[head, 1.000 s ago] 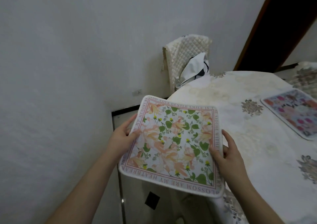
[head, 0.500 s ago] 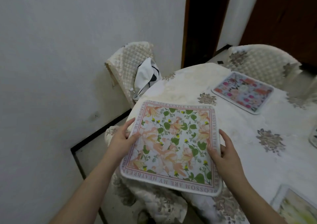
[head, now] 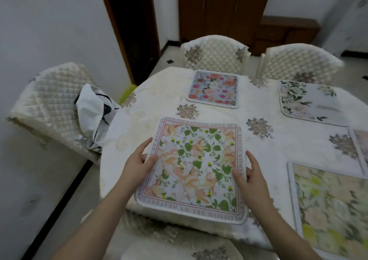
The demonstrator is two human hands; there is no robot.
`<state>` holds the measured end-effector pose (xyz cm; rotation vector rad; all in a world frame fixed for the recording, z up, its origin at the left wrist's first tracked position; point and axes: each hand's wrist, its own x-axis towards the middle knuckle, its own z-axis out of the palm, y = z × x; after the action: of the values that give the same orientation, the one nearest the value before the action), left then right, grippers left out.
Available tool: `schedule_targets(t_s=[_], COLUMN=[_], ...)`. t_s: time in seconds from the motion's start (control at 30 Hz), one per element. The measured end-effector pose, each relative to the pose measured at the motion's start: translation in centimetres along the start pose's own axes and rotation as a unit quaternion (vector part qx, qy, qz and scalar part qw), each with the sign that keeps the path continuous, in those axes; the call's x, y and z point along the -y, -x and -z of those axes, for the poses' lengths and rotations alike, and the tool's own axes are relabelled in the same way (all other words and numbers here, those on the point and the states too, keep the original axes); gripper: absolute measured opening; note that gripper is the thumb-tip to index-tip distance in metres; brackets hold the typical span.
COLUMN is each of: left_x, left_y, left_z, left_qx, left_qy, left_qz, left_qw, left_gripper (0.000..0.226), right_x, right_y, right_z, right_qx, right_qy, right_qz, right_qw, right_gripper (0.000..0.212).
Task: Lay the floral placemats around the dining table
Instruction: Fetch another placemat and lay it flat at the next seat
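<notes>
Floral placemat [head: 196,168] over the table [head: 278,150] edge, pinched at opposite sides by left hand [head: 137,165] and right hand [head: 250,177]. It appears light, thin and semi-flexible; opposite edges suit holding it.

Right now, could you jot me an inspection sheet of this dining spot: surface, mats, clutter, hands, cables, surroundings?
Surface: table under a cream flowered cloth.
Job's things: peach mat at the near edge; pink mat and white mat at the far side; yellow mat and part of another at right.
Clutter: white bag on the left chair.
Hands: left hand and right hand hold the peach mat's sides.
Cables: nothing seen.
Surroundings: two quilted chairs opposite, white walls, dark doorway, brown cabinet.
</notes>
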<state>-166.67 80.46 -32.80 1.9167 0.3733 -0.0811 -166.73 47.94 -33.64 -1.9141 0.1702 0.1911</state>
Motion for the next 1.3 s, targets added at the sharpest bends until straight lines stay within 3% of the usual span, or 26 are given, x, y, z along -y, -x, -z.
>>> schedule_targets(t_s=[0.17,0.4,0.6,0.73,0.87,1.13,1.3], left_x=[2.2,6.5,8.9,10.0,10.2,9.9,9.6], left_y=[-3.4,-4.8,-6.0,-6.6,-6.6,-4.8,-4.9], left_z=[-1.2,-4.1,-4.8,-5.6,-5.7,-5.6,-5.6], left_qx=[0.026,0.061,0.056,0.023,0.037,0.029,0.037], left_qy=[-0.043,-0.051,-0.059,-0.156,-0.250,-0.173,-0.207], left_qz=[-0.005,0.046,0.079,0.066,0.024,0.034,0.019], left_qw=[0.999,0.996,0.994,0.985,0.967,0.984,0.977], left_gripper=[0.063,0.029,0.024,0.018,0.022,0.038,0.038], right_x=[-2.1,-7.2,-8.8,-9.7,-10.2,-11.1,-11.4], right_y=[0.5,-0.1,-1.6,-2.3,-2.5,-2.3,-1.9], right_z=[-0.5,-2.2,-3.1,-3.3,-3.2,-2.7,-2.6], right_qx=[-0.040,-0.054,-0.057,-0.043,-0.045,-0.071,-0.061], right_qy=[-0.017,-0.030,0.004,0.073,0.111,0.118,0.150], right_qz=[-0.064,-0.144,-0.157,-0.161,-0.136,-0.124,-0.097], right_qw=[0.997,0.988,0.986,0.983,0.984,0.983,0.982], right_gripper=[0.062,0.041,0.032,0.025,0.023,0.031,0.036])
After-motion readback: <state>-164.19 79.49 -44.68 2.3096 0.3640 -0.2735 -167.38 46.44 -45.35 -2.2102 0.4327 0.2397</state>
